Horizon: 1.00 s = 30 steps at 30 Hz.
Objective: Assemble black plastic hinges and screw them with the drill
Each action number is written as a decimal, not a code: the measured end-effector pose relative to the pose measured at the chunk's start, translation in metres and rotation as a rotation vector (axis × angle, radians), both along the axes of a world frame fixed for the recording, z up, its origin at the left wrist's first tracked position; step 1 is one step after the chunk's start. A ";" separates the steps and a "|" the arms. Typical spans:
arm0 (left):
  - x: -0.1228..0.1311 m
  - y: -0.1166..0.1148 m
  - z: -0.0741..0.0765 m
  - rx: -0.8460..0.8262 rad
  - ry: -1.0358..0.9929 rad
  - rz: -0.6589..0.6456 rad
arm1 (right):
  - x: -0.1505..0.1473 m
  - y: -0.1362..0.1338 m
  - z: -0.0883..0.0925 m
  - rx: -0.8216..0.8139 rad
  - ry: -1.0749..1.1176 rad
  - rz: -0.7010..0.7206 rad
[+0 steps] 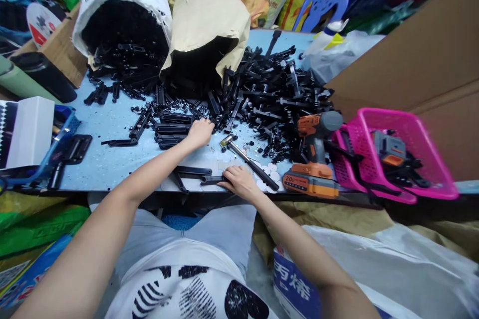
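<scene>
At the front edge of the table (101,124), in the head view, your right hand (240,182) has its bent fingers over one end of a black bar (212,180); you cannot tell whether they pinch it. A second black bar (194,171) lies just left of it, near the same edge. Your left hand (202,132) is farther in, fingers curled down beside at least three stacked black handles (174,128); its fingertips are hard to make out, so its grip cannot be told. You have one hammer (251,162), one drill (316,152) and two pink baskets (389,114) toward the right. Two sacks (209,5) hide their contents in shadow, and the heap (269,89) is too tangled to count.
</scene>
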State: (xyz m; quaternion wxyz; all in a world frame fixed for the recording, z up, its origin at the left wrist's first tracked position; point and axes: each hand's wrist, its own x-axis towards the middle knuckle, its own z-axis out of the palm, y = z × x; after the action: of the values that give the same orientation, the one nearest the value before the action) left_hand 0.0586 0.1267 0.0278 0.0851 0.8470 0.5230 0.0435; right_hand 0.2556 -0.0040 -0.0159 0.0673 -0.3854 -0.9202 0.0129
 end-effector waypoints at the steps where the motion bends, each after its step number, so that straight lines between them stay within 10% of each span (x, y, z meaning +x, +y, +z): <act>1: 0.008 0.018 -0.001 -0.032 0.022 0.039 | 0.001 -0.002 0.002 -0.015 0.009 -0.016; 6: 0.031 0.057 -0.013 -0.106 0.033 0.106 | 0.017 0.028 0.024 -0.049 0.024 -0.323; 12: -0.001 0.022 0.010 -0.060 -0.214 0.159 | 0.044 0.090 0.025 -0.121 -0.166 -0.765; 21: -0.109 -0.101 0.001 -0.558 -1.401 0.681 | 0.019 0.137 0.004 -0.065 0.118 -0.765; 30: -0.118 -0.134 -0.011 -0.708 -1.506 0.826 | 0.012 0.170 0.022 -0.076 0.029 -0.633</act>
State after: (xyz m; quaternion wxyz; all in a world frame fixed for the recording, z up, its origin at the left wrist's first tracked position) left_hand -0.0595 -0.0072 0.0163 0.6334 0.2666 0.5728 0.4468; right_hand 0.2671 0.1659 0.0057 0.0667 -0.6547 -0.7523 0.0313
